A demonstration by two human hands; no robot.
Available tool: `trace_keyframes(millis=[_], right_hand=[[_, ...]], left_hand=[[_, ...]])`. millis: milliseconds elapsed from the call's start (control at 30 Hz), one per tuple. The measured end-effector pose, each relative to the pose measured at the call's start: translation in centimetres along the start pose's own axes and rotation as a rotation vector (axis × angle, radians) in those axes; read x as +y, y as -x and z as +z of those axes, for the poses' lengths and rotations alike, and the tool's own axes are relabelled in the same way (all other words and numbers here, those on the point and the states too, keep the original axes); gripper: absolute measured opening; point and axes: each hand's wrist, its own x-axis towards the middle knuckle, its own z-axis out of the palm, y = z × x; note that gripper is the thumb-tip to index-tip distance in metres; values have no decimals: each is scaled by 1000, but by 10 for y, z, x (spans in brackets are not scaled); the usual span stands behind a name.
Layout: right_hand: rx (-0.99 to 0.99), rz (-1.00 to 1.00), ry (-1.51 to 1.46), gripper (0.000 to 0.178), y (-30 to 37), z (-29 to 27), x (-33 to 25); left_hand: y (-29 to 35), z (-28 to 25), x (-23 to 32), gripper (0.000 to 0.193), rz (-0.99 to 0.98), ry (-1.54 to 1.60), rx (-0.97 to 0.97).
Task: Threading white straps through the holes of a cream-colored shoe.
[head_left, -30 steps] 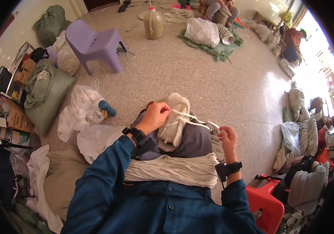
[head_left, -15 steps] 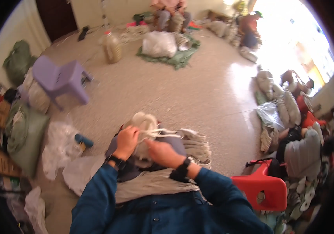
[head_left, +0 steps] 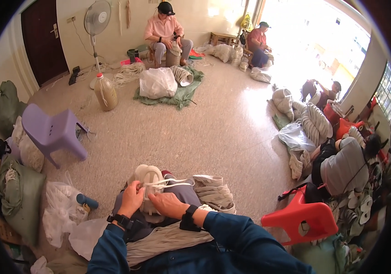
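A pale beige shoe (head_left: 148, 178) sits over my lap, its opening pointing away from me. White laces (head_left: 173, 182) run across it and trail off to the right. My left hand (head_left: 132, 198) is closed on the shoe's left side, fingertips beside the lacing. My right hand (head_left: 169, 205) pinches at the shoe's right edge, below the laces. Whether either pinch also takes in a lace is too small to tell. Close to the right of the shoe is a stack of beige shoe uppers (head_left: 214, 194). A bundle of pale laces (head_left: 170, 242) lies across my lap.
At left are a purple chair (head_left: 54, 130), a plastic bag (head_left: 60, 214) and a blue bottle (head_left: 87, 201). A red stool (head_left: 303, 217) stands right, near piled shoes and a bent-over person (head_left: 346, 169). Farther off are a jug (head_left: 105, 93), a fan (head_left: 97, 18) and seated people.
The view has tilted up, showing more of the far room. Both hands have come nearer the shoe's sides, and the laces hang in looser loops to the right.
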Motion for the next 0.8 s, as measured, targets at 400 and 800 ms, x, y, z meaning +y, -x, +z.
trace_keyframes(millis=[400,800], right_hand=[[-4,98,-184,32,-5,-3,-7],[-135,100,68,38,-5,5,2]], left_hand=[[18,16,-5,47,321,-575,136],[-5,10,24,41,319,-1021,-79]])
